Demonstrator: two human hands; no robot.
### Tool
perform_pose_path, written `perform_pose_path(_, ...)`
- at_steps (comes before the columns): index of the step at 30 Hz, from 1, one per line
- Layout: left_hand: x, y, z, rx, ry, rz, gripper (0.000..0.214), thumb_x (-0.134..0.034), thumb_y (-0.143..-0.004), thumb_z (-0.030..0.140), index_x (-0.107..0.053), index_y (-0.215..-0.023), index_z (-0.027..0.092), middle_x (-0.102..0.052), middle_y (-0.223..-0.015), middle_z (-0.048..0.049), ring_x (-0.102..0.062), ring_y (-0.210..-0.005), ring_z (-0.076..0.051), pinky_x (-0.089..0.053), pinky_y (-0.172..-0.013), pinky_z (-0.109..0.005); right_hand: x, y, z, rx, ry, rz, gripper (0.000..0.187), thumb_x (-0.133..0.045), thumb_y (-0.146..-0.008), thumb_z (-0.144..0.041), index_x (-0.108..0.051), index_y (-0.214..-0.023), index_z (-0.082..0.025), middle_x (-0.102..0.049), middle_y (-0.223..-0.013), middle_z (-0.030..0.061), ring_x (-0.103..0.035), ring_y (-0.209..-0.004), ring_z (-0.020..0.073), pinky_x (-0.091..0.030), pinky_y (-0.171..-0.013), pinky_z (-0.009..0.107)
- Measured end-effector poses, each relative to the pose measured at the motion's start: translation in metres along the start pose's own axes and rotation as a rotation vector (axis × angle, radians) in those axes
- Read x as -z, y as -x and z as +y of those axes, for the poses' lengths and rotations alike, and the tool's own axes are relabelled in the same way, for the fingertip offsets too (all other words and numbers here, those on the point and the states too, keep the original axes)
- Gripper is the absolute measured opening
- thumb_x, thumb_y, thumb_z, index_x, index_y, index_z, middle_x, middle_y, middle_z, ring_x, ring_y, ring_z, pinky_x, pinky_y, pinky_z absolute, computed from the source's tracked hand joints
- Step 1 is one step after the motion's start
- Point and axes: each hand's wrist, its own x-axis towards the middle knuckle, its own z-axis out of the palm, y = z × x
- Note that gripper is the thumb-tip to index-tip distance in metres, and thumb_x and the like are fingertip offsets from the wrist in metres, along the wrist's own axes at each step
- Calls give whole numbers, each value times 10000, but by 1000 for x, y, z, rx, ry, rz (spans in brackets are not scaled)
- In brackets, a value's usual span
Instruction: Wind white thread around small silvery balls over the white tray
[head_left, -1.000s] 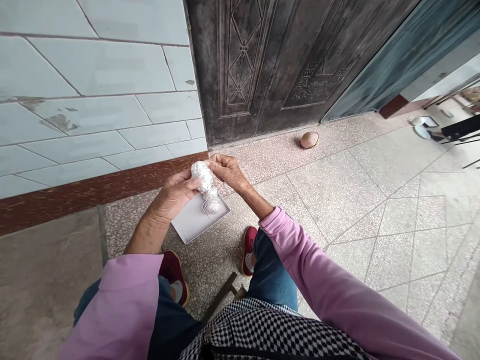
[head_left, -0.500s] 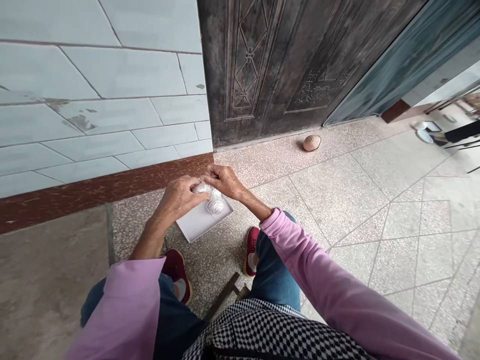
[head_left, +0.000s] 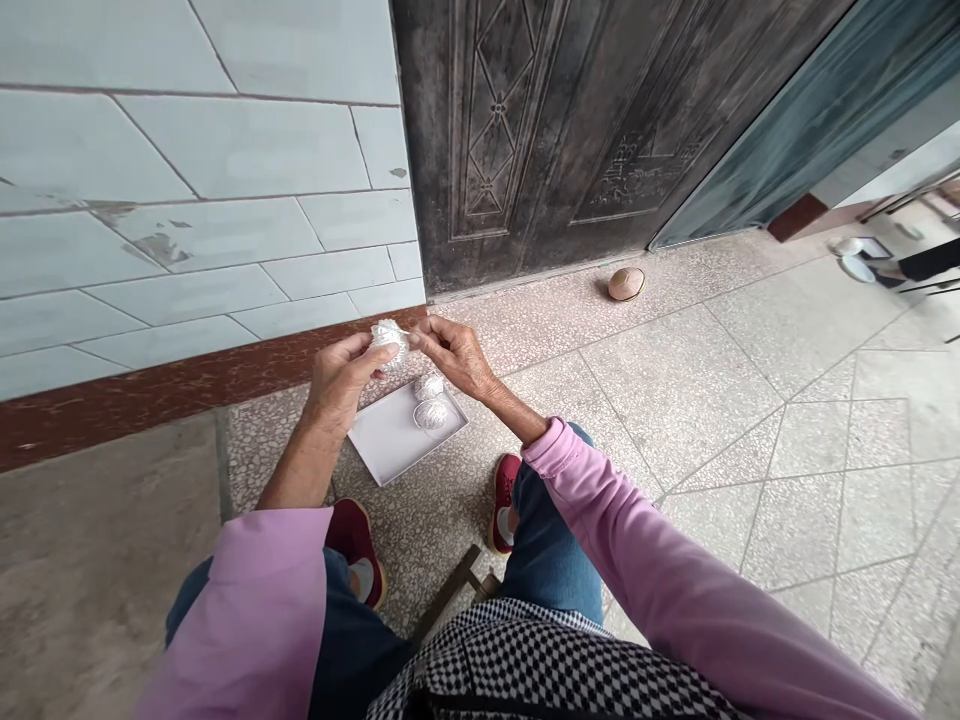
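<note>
My left hand (head_left: 341,367) pinches a crumpled silver foil ball (head_left: 389,336) held up in front of me. The fingertips of my right hand (head_left: 454,350) close on the same ball from the right side. Below the hands a white flat tray (head_left: 386,440) lies on the speckled floor. Two more silver foil balls (head_left: 429,402) rest on its far right corner, one behind the other. Both arms wear pink sleeves.
A tiled wall with a red-brown skirting (head_left: 150,385) runs along the left. A dark embossed metal door (head_left: 555,130) stands ahead, with a round tan object (head_left: 625,283) on the floor before it. My red shoes (head_left: 352,550) and a stool leg (head_left: 446,590) are below.
The hands dropped to the tray half a second ago and have come back up. Two foil balls now lie on the tray instead of one, and a ball is held up again.
</note>
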Motion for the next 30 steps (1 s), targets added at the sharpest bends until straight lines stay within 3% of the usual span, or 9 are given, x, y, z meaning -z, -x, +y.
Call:
perform_pose_path(4, -10, 0, 3, 29, 47, 56, 512, -1139, -616, 499, -974, -998, 200, -912, -1077, -121, -763, -941, -250, -580, -715, -285, 6, 4, -6, -25, 6, -27, 465, -1036, -1152, -421, -693, -884, -255, -556, -815, -23, -536, -855, 221, -462, -825, 353)
perform_pose_path(8, -17, -2, 0, -18, 10, 56, 539, -1112, -647, 491, -941, -1073, 209, -900, -1094, -101, -758, -923, -240, -557, -720, -293, 9, 9, -11, -26, 8, -91, 452, -1059, -1116, -393, -701, -875, -260, -609, -851, 1, -569, -876, 239, -465, -812, 369)
perform_pose_path(12, -18, -4, 1, 0, 134, 42, 504, -1108, -662, 449, -890, -1052, 217, -859, -1080, -83, -747, -951, -234, -557, -735, -293, 13, 6, -10, -49, 31, -72, 450, -1033, -1163, -405, -718, -875, -264, -612, -821, -5, -541, -870, 230, -439, -814, 370)
perform_pose_path(18, -13, 4, 3, 55, 283, -95, 566, -1175, -692, 395, -858, -1134, 238, -867, -1159, -93, -798, -1110, -294, -654, -855, -361, 14, -4, 1, -28, -8, -6, 409, -1000, -1177, -308, -727, -879, -246, -631, -829, -23, -565, -852, 206, -452, -826, 339)
perform_pose_path(24, -12, 11, 0, 33, 305, -76, 620, -1200, -647, 401, -848, -1131, 235, -872, -1189, -91, -807, -1114, -272, -666, -891, -338, 1, -5, 3, -65, 29, -15, 401, -829, -1275, -207, -724, -889, -231, -603, -774, -38, -517, -839, 185, -413, -831, 353)
perform_pose_path(30, -10, -3, -9, -128, 398, 25, 608, -1187, -626, 383, -797, -1074, 254, -864, -1128, -55, -797, -1033, -235, -662, -852, -309, -15, 0, 19, 12, 190, -215, 416, -738, -1342, -384, -707, -957, -230, -651, -842, -4, -644, -906, 227, -489, -925, 346)
